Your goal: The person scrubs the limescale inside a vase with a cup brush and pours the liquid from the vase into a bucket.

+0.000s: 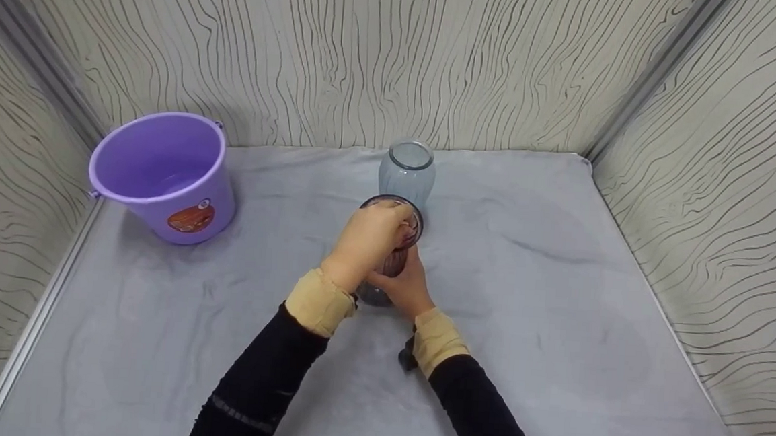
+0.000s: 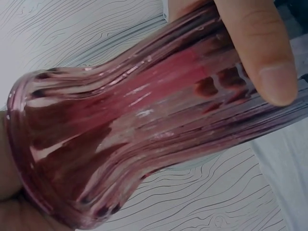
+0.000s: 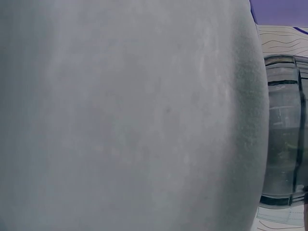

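Note:
A ribbed glass vase [image 2: 144, 110], purple-pink at its flared mouth and greyer lower down, leans between my hands. My right hand [image 1: 409, 287] grips its body from the right; the thumb [image 2: 274, 79] presses on the glass in the left wrist view. My left hand [image 1: 366, 237] reaches over the rim, its fingers down in the mouth. Through the glass shows a bright pink strip [image 2: 163, 77] inside; I cannot tell whether the left fingers hold it. The thick glass bottom [image 3: 284, 144] shows at the right wrist view's edge.
Just beyond my hands stands a pale blue glass vase [image 1: 407, 175]. A purple bucket [image 1: 220, 208] with an orange label is at the back left. Grey cloth [image 1: 544, 308] covers the table, and wood-patterned walls [image 1: 317, 58] enclose its back and sides.

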`<state>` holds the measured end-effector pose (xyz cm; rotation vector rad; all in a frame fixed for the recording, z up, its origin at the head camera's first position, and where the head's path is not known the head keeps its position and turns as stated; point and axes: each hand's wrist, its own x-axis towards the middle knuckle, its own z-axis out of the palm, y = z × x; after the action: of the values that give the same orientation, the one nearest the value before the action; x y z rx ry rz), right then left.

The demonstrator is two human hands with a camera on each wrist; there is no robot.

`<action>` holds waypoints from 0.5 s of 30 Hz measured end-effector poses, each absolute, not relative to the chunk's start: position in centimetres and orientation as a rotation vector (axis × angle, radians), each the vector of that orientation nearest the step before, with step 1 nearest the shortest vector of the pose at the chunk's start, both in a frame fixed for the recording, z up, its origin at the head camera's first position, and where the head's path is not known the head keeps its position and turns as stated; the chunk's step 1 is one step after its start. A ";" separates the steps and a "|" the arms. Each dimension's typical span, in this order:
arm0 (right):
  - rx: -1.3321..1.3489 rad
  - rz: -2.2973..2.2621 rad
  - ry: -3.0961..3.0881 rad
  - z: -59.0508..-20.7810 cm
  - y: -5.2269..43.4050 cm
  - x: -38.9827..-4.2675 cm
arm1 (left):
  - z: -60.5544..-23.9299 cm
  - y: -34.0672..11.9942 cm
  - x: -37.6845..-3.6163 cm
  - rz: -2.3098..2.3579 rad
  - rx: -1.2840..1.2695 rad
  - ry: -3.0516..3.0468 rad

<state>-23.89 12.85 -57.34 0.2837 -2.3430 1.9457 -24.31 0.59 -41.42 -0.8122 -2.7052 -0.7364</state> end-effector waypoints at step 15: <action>0.247 1.923 -2.409 -57.0 12.8 -23.9 | -41.6 0.5 -24.5 -0.786 -0.812 -2.692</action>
<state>-23.86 12.82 -56.99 0.2474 -2.4092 1.9233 -24.55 0.46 -41.55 -0.8124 -2.6924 -0.7862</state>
